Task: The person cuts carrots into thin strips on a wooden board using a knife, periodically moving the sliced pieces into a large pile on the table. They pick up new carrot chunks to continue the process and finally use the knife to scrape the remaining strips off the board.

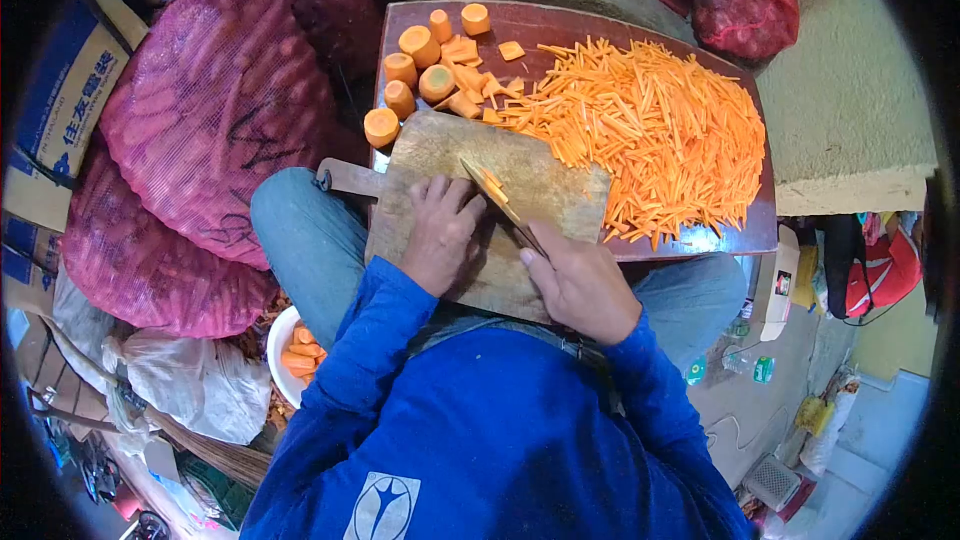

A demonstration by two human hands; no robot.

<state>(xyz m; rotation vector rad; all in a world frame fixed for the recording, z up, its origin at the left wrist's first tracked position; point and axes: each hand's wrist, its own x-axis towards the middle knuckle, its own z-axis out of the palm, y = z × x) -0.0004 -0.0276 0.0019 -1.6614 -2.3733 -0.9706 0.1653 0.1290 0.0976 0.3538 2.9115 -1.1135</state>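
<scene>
A worn wooden cutting board (430,155) with a short handle lies across my lap and the table edge. On it, my right hand (585,285) grips a knife (515,223), its blade pointing up and left. A few thin carrot strips (493,183) lie along the blade. My left hand (442,228) presses on the board just left of the knife, fingers curled down together; whatever lies under them is hidden. Beyond the board spreads a large heap of carrot sticks (660,130). Several carrot chunks (437,83) and some flat carrot slices (465,77) sit at the upper left.
The dark red table (560,22) carries the carrots. Filled pink mesh sacks (225,110) crowd the left side. By my left thigh stands a white basin (283,355) of peeled carrots. A concrete ledge (860,70) rises at right; small bottles (763,370) lie on the floor.
</scene>
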